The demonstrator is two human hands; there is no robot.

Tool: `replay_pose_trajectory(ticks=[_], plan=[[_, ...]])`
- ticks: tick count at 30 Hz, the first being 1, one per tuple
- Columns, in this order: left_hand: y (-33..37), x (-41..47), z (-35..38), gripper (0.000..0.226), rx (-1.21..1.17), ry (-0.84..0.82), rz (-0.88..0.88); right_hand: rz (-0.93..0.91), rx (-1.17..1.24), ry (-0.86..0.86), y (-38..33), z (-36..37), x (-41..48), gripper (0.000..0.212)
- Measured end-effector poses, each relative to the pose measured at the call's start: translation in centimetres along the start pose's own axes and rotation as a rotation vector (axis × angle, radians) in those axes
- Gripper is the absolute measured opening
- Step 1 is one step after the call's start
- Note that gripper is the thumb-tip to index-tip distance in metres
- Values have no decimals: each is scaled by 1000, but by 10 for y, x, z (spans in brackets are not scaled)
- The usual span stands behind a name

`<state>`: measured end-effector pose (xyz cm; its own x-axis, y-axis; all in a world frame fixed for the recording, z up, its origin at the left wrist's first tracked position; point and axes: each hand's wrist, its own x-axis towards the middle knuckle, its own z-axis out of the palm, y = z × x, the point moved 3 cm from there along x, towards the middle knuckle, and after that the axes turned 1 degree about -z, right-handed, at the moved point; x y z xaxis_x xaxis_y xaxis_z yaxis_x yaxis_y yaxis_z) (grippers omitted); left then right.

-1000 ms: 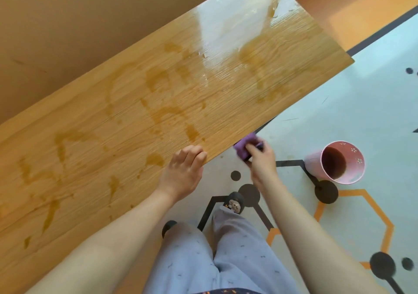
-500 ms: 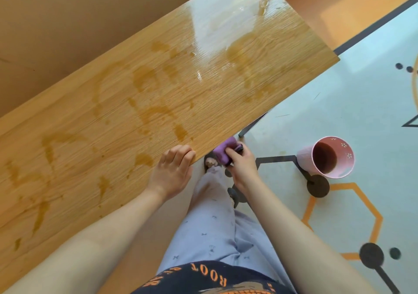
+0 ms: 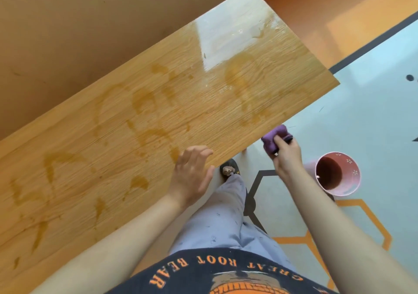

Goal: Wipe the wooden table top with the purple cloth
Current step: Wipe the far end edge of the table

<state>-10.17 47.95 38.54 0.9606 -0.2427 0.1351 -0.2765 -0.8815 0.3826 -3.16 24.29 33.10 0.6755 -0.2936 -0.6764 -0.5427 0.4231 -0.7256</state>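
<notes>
- The wooden table top (image 3: 135,117) has brown wet stains (image 3: 52,169) along its whole length, and none is wiped yet.
- The left hand (image 3: 192,173) lay with its fingers together on the near edge a moment ago. Now the fingers are spread and loose, holding nothing.
- The right hand (image 3: 288,155) has come up with the purple cloth (image 3: 271,138) bunched in its curled fingers. The cloth is just beside the edge and not on the wood, so I judge the wiping is about to start.
- The pink cup (image 3: 337,171) stands on the floor.

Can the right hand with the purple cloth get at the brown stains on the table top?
Probably yes: the right hand grips the purple cloth beside the table top edge, and nothing stands between it and the nearest stains.
</notes>
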Motion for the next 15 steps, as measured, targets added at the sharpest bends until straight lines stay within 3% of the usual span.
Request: replay_pose_trajectory(ticks=[7, 15], plan=[[25, 88, 55, 49, 86, -170, -386, 60, -37, -58, 8, 1, -4, 12], [22, 90, 66, 51, 150, -184, -381, -126, -65, 183, -96, -43, 80, 13]])
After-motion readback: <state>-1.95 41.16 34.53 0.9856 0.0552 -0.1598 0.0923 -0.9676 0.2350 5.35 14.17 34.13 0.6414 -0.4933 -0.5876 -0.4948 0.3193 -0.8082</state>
